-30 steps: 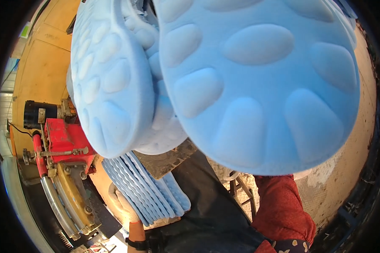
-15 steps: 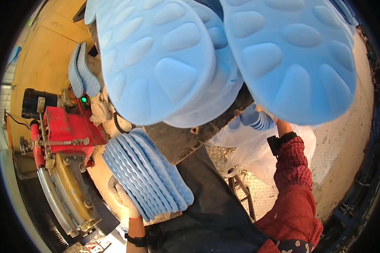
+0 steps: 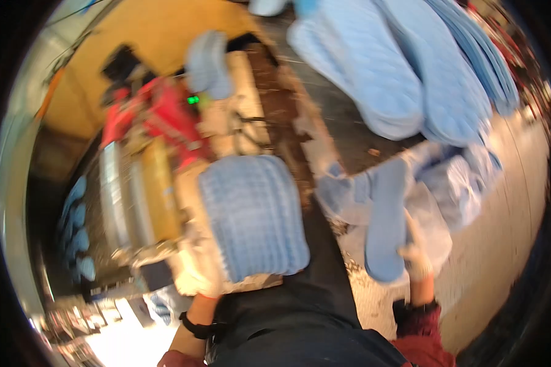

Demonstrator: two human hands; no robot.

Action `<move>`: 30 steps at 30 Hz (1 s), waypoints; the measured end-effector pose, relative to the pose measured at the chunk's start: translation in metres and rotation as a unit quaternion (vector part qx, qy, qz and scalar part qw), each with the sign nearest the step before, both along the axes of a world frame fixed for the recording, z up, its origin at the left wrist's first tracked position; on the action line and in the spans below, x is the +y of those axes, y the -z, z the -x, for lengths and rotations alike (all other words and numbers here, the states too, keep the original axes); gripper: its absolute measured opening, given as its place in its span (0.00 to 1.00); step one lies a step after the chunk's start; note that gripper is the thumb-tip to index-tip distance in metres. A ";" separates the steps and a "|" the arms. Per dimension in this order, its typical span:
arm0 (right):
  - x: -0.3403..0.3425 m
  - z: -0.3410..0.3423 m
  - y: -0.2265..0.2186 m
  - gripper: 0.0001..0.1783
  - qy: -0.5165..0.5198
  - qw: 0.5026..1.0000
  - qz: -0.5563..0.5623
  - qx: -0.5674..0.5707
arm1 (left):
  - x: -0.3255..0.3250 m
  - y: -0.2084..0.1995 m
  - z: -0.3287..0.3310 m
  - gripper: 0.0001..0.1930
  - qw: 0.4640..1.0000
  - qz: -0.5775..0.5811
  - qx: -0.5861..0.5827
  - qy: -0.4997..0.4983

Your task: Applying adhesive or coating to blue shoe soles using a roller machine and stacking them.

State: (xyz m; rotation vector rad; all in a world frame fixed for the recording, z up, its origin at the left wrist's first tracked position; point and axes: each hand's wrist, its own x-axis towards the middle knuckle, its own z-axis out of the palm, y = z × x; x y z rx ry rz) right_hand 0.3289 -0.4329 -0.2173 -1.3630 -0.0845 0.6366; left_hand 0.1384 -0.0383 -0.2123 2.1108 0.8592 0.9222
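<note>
My right hand (image 3: 417, 255), in a pale glove, grips a long blue insole (image 3: 386, 223) by its side, above clear plastic bags at the right. Whether more insoles lie beneath it, I cannot tell. My left hand (image 3: 197, 269), also gloved, is beside the near left corner of a row of blue insoles (image 3: 254, 214) stood on edge in front of me. Motion blur smears its fingers, so their pose and anything in them are unclear. The row stands on a pale board between my left hand and my dark-clothed lap.
A red machine (image 3: 171, 122) with a yellow curved part (image 3: 159, 189) and a green light stands at left. Big piles of blue insoles (image 3: 379, 67) lie on a dark table (image 3: 324, 85) at the far right. Plastic bags (image 3: 465, 177) with blue pieces sit below its edge. More blue pieces (image 3: 76, 226) are at far left.
My view has swung, so the machine and the row appear further right. My right hand, earlier partly hidden at insoles in the bag, now shows closer to me with an insole in it.
</note>
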 end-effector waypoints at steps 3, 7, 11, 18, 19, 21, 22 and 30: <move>0.009 0.049 -0.033 0.73 0.038 0.990 0.086 -0.104 | -0.044 -0.058 0.002 0.16 0.918 0.009 0.108 0.383; 0.034 0.072 -0.063 0.68 -0.050 0.921 0.147 -0.358 | -0.070 -0.114 0.003 0.40 0.586 0.644 0.205 0.447; 0.096 0.102 -0.129 0.53 -0.164 0.762 0.172 -0.603 | -0.038 -0.127 0.041 0.53 0.532 0.679 0.221 0.456; 0.227 0.154 -0.208 0.41 -0.348 0.323 0.009 -0.880 | 0.005 -0.069 0.138 0.39 0.333 0.820 -0.223 0.409; 0.246 0.161 -0.215 0.41 -0.353 0.318 0.004 -0.880 | 0.011 -0.089 0.157 0.41 0.422 0.765 -0.222 0.433; 0.283 0.181 -0.228 0.26 -0.370 0.284 -0.095 -0.879 | 0.025 -0.125 0.184 0.46 0.577 0.633 -0.202 0.475; 0.300 0.190 -0.231 0.26 -0.373 0.280 -0.093 -0.880 | 0.033 -0.138 0.197 0.49 0.648 0.555 -0.190 0.486; 0.374 0.242 -0.209 0.35 -0.141 0.443 -0.127 -0.876 | 0.033 -0.111 0.265 0.51 0.620 0.558 -0.483 0.266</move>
